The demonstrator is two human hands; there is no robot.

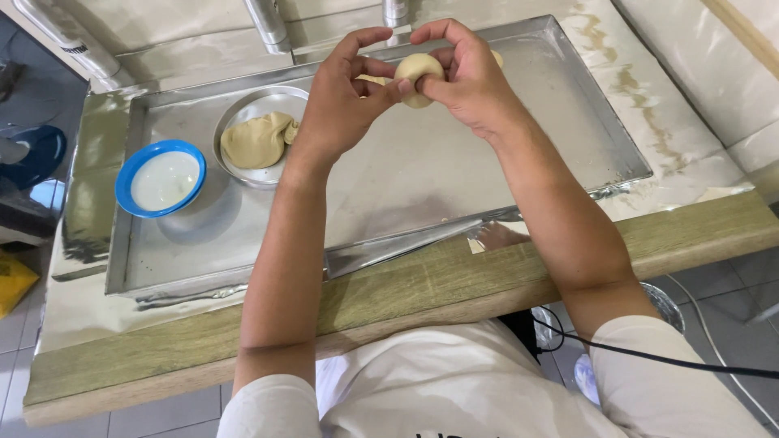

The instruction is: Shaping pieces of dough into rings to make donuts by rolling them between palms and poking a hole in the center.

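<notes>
Above a steel tray (568,122), both hands (406,85) pinch a smooth, pale dough ball (419,75).

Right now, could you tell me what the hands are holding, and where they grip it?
A dough ball, pinched between the fingertips of the left hand and the right hand.

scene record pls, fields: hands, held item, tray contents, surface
hands: left hand and right hand both raised over the tray, pinching one dough ball
held item: pale dough ball
tray contents: metal tray; metal bowl with a dough lump; blue bowl of white liquid
surface: wooden counter edge
</notes>
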